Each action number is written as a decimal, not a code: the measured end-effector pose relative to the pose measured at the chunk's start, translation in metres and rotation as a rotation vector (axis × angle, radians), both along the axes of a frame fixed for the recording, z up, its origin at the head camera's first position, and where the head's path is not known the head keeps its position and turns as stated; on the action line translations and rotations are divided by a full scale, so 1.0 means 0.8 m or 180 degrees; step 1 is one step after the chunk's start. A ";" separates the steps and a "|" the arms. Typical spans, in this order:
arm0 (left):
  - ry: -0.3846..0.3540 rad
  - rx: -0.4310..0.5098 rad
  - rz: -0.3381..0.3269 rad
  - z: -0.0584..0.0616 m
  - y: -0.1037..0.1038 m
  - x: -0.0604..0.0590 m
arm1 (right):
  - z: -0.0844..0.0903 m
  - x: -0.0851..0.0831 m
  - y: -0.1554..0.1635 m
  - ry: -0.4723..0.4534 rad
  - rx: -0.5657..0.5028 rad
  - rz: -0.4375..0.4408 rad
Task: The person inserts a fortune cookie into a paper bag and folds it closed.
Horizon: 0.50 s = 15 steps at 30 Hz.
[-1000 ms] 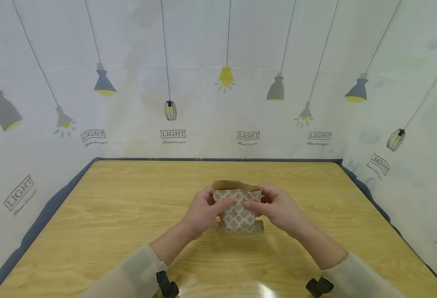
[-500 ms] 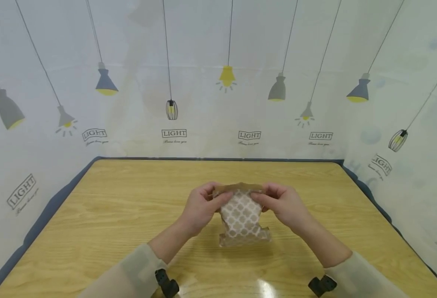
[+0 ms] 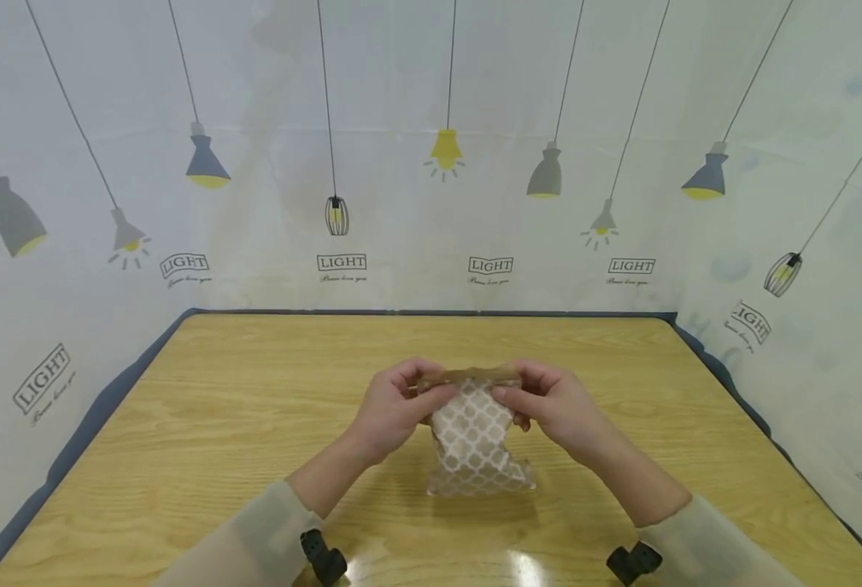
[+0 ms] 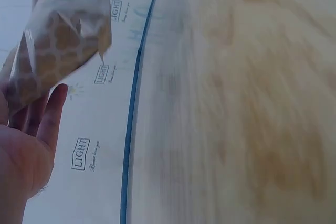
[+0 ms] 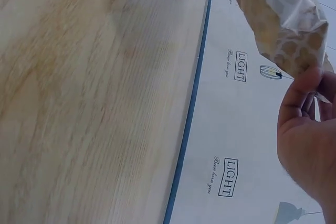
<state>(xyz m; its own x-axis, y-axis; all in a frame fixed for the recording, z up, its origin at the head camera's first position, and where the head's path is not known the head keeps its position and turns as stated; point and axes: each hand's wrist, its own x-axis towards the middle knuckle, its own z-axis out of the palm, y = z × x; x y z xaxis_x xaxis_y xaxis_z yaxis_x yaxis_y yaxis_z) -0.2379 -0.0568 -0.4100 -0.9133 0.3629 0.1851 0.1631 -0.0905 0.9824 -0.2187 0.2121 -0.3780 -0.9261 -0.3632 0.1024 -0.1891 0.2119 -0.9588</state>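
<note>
A small brown paper bag (image 3: 473, 436) with a white lattice pattern is held up above the table, its top edge folded over. My left hand (image 3: 395, 408) pinches the upper left corner, thumb on the near face. At the upper right corner my right hand (image 3: 559, 412) pinches it the same way. The wrist views show the bag (image 4: 63, 45) crumpled and shiny on its surface, with the right thumb and fingers (image 5: 300, 95) closed on its edge. What is inside the bag cannot be seen.
A wooden table (image 3: 254, 391) spreads under both hands. Fabric walls (image 3: 401, 220) printed with lamps enclose its back and sides. A small black device (image 3: 323, 558) sits at the left cuff, and a similar black device (image 3: 634, 562) at the right.
The top edge that stood up a second ago is now flatter and folded. The bag's lower end has come down and nearer, and both thumbs have moved outward to the corners.
</note>
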 end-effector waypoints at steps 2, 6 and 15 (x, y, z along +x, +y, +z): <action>0.0079 -0.0044 -0.0034 -0.001 -0.005 0.000 | 0.001 0.000 0.001 -0.0033 -0.0042 0.0051; 0.0164 -0.0014 -0.0120 0.003 -0.013 0.002 | 0.002 -0.001 0.004 -0.0056 -0.0131 0.0239; 0.0243 -0.0130 -0.0199 0.007 -0.016 0.001 | 0.004 0.000 0.007 -0.0128 -0.0142 0.0386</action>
<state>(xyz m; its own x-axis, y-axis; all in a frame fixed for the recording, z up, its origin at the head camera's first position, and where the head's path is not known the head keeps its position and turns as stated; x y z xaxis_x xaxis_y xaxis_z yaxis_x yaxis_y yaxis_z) -0.2372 -0.0693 -0.4040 -0.8724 0.4273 0.2372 0.2330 -0.0630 0.9704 -0.2187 0.2176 -0.3746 -0.8792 -0.4688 0.0845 -0.1719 0.1468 -0.9741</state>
